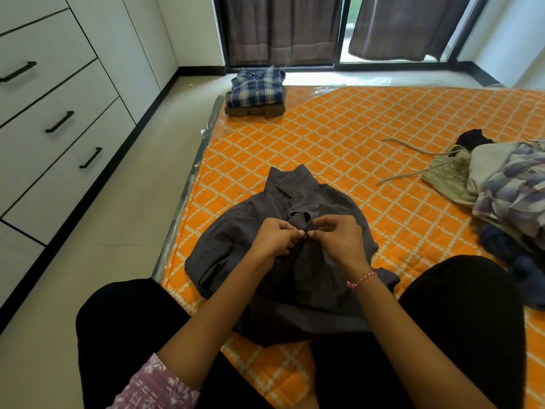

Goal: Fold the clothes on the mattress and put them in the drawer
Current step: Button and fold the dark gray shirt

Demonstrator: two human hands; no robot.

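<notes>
while the grey shirt [283, 231] lies spread on the orange mattress [368, 137] just in front of the person's knees, both hands meet over its front placket, a little below the collar. the left hand [274, 236] has its grip pressed together on the shirt's front edge, thumb and forefinger pinching the cloth. the right hand [336, 234] does the same from the other side, its fingertips pinching the opposite edge, so the two grips almost touch; whether a button sits between them is too small to tell. a pink and white thread bracelet [361, 280] circles the right wrist.

beyond the grey shirt, at the mattress's far left corner, sits a folded pile: a blue plaid shirt [258, 87] on top of a brown garment [255, 110]. to the right of the grey shirt, well apart from it, lies a loose heap of unfolded clothes [507, 184] with a khaki piece [448, 175] and its drawstring trailing toward the middle of the mattress. left of the grey shirt, across a strip of floor, stands a white drawer unit [59, 107] with black handles, all drawers closed.
</notes>
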